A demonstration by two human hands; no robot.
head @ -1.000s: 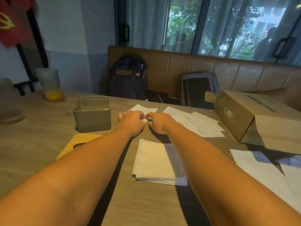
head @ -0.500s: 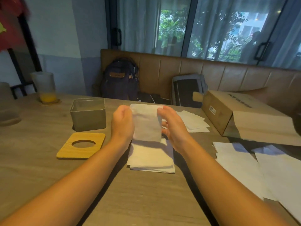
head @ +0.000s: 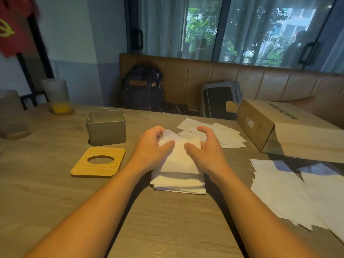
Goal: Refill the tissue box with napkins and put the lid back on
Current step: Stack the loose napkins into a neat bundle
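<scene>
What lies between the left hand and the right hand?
A white napkin on the napkin stack; the left hand grips it, the right hand touches it. Head view.

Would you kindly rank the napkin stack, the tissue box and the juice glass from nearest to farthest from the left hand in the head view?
1. napkin stack: under the left hand, which grips its top sheet.
2. tissue box: just to the hand's left, lid off.
3. juice glass: far back left on the table.
</scene>
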